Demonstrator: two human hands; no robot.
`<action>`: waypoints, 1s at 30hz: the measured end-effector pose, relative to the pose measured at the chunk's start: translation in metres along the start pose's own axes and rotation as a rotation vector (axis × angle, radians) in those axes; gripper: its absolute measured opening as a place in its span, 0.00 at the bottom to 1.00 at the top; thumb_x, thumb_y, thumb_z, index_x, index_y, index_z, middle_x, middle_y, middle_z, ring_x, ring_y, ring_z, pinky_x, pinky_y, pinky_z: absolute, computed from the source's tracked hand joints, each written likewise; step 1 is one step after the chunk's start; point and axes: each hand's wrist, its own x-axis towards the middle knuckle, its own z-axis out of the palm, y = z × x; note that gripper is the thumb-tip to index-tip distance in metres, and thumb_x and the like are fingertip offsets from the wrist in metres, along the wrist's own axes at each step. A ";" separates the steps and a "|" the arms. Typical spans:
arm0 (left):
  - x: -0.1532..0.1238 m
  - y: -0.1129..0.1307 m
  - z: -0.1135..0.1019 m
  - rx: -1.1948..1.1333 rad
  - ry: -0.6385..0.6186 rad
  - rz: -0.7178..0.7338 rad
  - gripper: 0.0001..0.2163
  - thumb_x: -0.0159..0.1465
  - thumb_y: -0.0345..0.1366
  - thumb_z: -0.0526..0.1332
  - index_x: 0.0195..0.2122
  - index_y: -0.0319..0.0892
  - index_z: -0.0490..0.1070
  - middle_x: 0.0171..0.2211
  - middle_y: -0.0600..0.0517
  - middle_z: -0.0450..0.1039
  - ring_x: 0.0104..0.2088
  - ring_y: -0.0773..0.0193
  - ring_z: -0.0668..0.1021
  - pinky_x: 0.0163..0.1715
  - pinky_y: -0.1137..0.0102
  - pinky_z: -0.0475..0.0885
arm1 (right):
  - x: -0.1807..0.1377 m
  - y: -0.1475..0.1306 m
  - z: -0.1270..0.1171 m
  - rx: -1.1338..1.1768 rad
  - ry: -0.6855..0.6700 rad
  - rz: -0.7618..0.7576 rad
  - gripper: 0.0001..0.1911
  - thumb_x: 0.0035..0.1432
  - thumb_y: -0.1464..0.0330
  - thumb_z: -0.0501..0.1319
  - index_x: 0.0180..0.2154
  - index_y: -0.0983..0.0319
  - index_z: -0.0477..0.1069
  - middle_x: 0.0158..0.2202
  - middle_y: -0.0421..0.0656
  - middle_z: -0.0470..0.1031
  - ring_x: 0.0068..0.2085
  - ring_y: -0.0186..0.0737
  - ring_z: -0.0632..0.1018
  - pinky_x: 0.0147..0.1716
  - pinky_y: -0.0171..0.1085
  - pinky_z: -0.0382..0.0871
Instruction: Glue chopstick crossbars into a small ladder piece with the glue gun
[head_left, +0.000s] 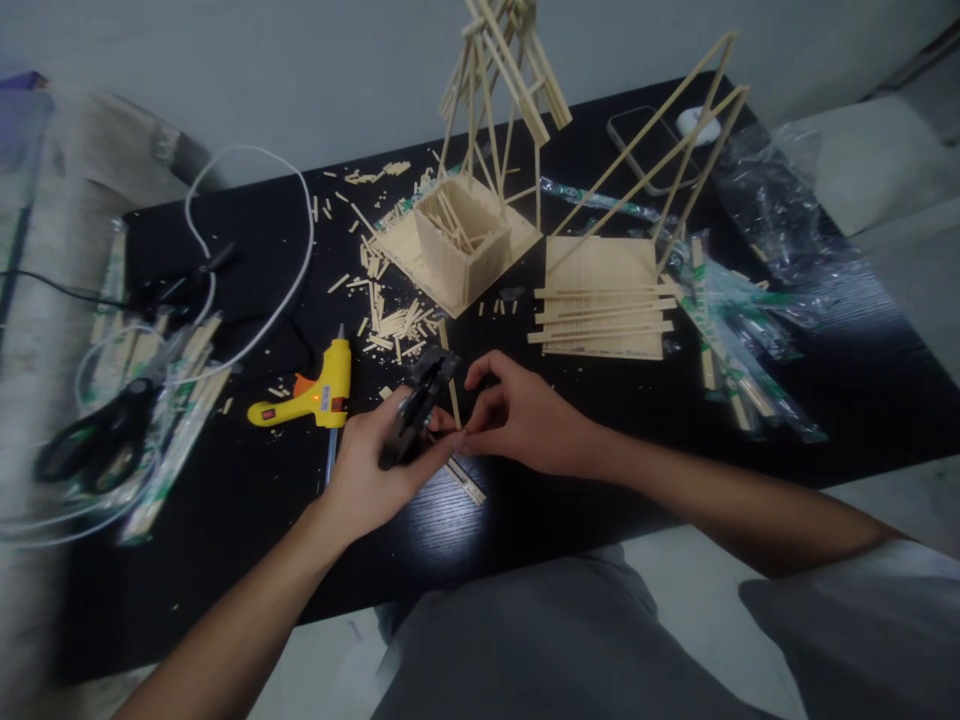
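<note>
My left hand is closed around a black clamp-like tool, whose exact kind I cannot make out. The fingertips of my right hand pinch the lower end of a thin wooden stick, which points away from me beside the tool. Both thumbs almost meet at that end. Under my hands a narrow, pale strip with a metallic look lies on the black table. A yellow glue gun with a lit orange light stands just left of my left hand.
Behind lie a stick tower, an open wooden box of sticks and scattered offcuts. Right are a slatted panel with a stick frame, wrapped chopsticks and a phone. Scissors and a white cable are left.
</note>
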 end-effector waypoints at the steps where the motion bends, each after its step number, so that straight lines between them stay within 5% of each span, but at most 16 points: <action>1: 0.000 0.000 0.000 -0.002 -0.003 0.000 0.09 0.67 0.39 0.75 0.39 0.46 0.75 0.38 0.50 0.84 0.39 0.56 0.88 0.41 0.64 0.86 | 0.000 -0.001 0.000 -0.024 0.006 -0.006 0.30 0.52 0.67 0.80 0.46 0.55 0.63 0.28 0.32 0.81 0.33 0.41 0.85 0.39 0.39 0.75; 20: 0.006 0.015 0.004 -0.073 0.079 -0.078 0.11 0.64 0.39 0.76 0.36 0.45 0.73 0.34 0.55 0.80 0.35 0.62 0.84 0.38 0.68 0.81 | 0.000 0.000 0.002 -0.010 0.023 -0.063 0.24 0.54 0.65 0.80 0.45 0.57 0.69 0.34 0.36 0.85 0.36 0.40 0.86 0.39 0.37 0.74; 30: 0.019 0.022 -0.002 -0.442 0.147 -0.329 0.16 0.52 0.33 0.80 0.32 0.43 0.73 0.29 0.57 0.78 0.28 0.68 0.80 0.31 0.73 0.79 | 0.009 -0.004 -0.002 0.277 -0.267 0.090 0.18 0.57 0.56 0.81 0.35 0.63 0.85 0.29 0.39 0.84 0.30 0.35 0.82 0.32 0.34 0.77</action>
